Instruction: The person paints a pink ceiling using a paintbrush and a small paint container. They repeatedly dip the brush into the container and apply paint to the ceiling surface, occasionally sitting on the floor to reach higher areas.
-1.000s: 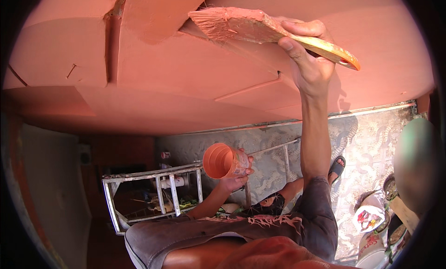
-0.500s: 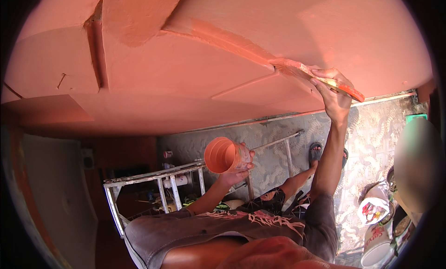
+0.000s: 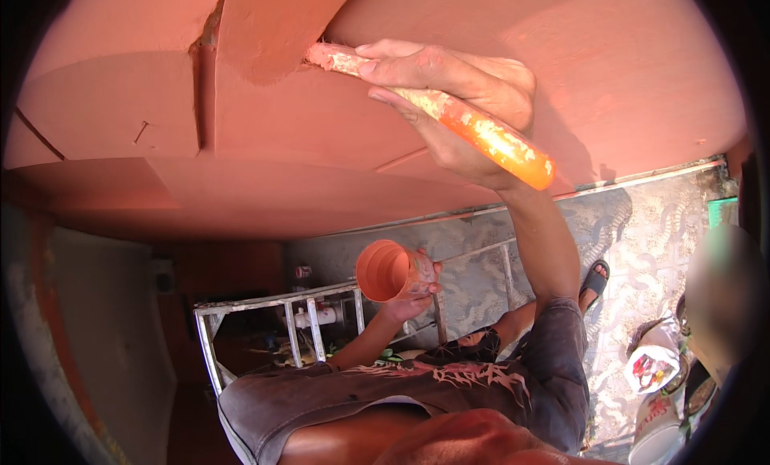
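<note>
My right hand (image 3: 477, 84) is closed round a paintbrush (image 3: 501, 148) with a worn, paint-spattered orange and yellow handle. The brush's bristle end meets the salmon-coloured painted surface (image 3: 297, 132), by the lower edge of a darker raised band (image 3: 273, 28). Lower down, at about chest height, my left hand (image 3: 413, 303) grips an orange plastic cup (image 3: 383, 271). Its open mouth is tilted toward the view and shows ringed orange inner walls. How much paint lies at its bottom cannot be made out.
A metal ladder (image 3: 312, 328) leans on the left, close to my left arm. A nail (image 3: 141, 133) sticks out of the painted surface. On the patterned paving (image 3: 630, 276) at the right stand a white sack (image 3: 654, 361) and a white bucket (image 3: 654, 425).
My right hand has moved the brush left and upward along the painted surface, from the raised strip's end to the darker band. My left hand and the cup have hardly moved.
</note>
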Demonstrator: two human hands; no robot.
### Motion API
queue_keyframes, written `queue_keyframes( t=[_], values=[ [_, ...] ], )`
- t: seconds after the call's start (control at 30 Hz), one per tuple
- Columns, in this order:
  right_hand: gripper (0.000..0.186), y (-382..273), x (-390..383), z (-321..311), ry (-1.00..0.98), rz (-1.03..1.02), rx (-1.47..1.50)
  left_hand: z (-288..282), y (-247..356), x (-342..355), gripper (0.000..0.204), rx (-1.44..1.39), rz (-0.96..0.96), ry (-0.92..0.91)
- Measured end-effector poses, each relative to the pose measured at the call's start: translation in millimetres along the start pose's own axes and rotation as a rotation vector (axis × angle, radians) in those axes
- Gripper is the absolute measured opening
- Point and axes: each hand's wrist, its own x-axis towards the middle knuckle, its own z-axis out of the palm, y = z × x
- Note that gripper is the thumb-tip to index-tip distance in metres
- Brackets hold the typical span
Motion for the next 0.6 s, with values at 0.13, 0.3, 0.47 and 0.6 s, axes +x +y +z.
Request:
queue_keyframes(
  t=[0.13, 0.3, 0.47, 0.6],
  values=[
    [0.023, -5, -15, 1, 0.007, -0.045, -0.141, 1, -2, 3, 0.048, 0.021, -0.009, -0.031],
    [0.019, -23, -31, -24, -0.062, 0.226, -0.125, -14, -3, -5, 0.058, -0.070, 0.018, -0.072],
    [0.018, -16, -17, -11, 0.199, 0.250, 0.134, 3, 0, 2, 0.046, 0.021, -0.003, -0.002],
    [0.018, -8, -19, -15, -0.008, 0.230, 0.026, 0, 1, -1, 0.046, 0.018, 0.013, 0.024]
  ],
)
